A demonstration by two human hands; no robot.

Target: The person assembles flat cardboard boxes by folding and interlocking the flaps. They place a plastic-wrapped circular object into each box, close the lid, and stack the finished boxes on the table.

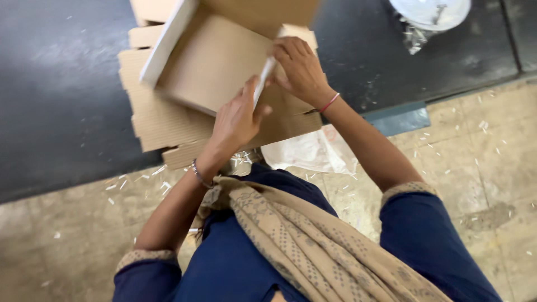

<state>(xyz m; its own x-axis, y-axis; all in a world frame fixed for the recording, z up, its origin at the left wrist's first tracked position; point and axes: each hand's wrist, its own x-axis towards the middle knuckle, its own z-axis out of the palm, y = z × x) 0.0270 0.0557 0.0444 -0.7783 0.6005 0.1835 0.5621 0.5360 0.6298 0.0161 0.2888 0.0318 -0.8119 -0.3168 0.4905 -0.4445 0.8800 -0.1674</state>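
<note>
A shallow cardboard box [212, 61], brown inside with white outer walls, rests on a stack of flat corrugated cardboard sheets [162, 120] on a dark table. My left hand [238, 117] presses against the box's near white wall from the outside, fingers curled on its edge. My right hand [299, 67] grips the same white wall [264, 78] near its upper end, fingers closed over it. Both hands hold the wall upright.
The dark table [61, 100] runs across the top of the view. A clear plastic bag with a white round thing [428, 14] lies at the upper right. A crumpled plastic bag [310, 151] hangs at the table edge. Paper scraps litter the concrete floor [475, 162].
</note>
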